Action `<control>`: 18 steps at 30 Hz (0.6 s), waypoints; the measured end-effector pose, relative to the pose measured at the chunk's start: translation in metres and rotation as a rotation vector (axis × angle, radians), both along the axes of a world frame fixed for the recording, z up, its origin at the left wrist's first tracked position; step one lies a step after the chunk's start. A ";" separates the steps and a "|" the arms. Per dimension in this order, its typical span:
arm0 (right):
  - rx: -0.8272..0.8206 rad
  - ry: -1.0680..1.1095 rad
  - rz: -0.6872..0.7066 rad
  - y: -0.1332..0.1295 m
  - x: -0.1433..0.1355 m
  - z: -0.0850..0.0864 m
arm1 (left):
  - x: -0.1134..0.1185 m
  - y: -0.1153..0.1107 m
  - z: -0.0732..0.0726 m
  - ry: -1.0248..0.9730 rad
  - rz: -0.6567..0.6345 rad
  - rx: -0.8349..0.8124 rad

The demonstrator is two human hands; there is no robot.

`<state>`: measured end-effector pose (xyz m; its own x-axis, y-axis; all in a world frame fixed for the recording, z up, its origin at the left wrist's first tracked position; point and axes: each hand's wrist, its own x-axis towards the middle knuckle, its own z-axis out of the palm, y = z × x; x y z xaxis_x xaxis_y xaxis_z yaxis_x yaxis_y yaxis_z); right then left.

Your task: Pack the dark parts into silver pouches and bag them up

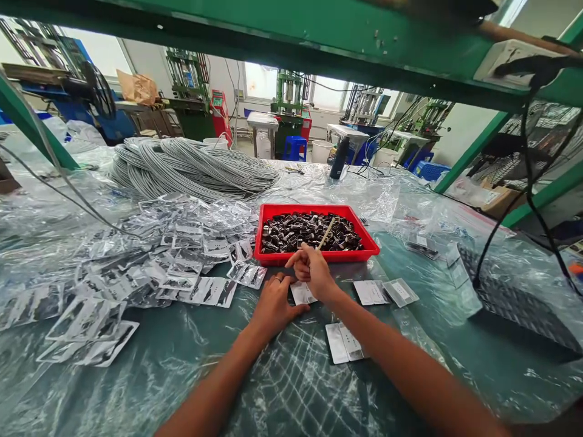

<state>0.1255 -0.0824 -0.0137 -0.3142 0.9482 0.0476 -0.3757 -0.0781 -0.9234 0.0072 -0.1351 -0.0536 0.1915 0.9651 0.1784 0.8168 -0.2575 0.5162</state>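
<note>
My right hand [313, 272] is closed on a thin pale-yellow stick [326, 233], which points up over the near side of a red tray [364, 252]. Small black shiny parts [300, 230] fill the tray. My left hand [272, 304] rests on the table, thumb and fingers apart around the left edge of a small silver packet [302, 293]. My right hand partly hides that packet. More flat packets [371, 292] lie right of my hands, and another packet [337, 343] sits beside my right forearm.
A large heap of silver packets [182, 243] spreads to the left. Behind it lies a coil of grey cable [182, 167]. A dark bottle [339, 159] stands behind the tray. Clear plastic sheeting covers the green table [182, 370]. A green beam [273, 36] crosses overhead; black cables [531, 182] hang at right.
</note>
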 end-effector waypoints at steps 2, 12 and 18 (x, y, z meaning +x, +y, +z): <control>-0.017 -0.013 -0.059 0.001 -0.011 -0.011 | 0.001 0.001 -0.002 -0.019 0.018 0.007; 0.148 -0.228 -0.214 -0.010 -0.021 -0.023 | 0.007 0.000 -0.001 -0.045 0.091 0.010; 0.138 -0.277 -0.225 -0.012 -0.022 -0.025 | 0.009 0.000 -0.005 -0.027 0.117 0.021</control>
<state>0.1038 -0.0944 -0.0386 -0.1172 0.9856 0.1222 -0.1045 0.1101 -0.9884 0.0158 -0.1355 -0.0583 0.0724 0.9765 0.2029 0.8276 -0.1723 0.5342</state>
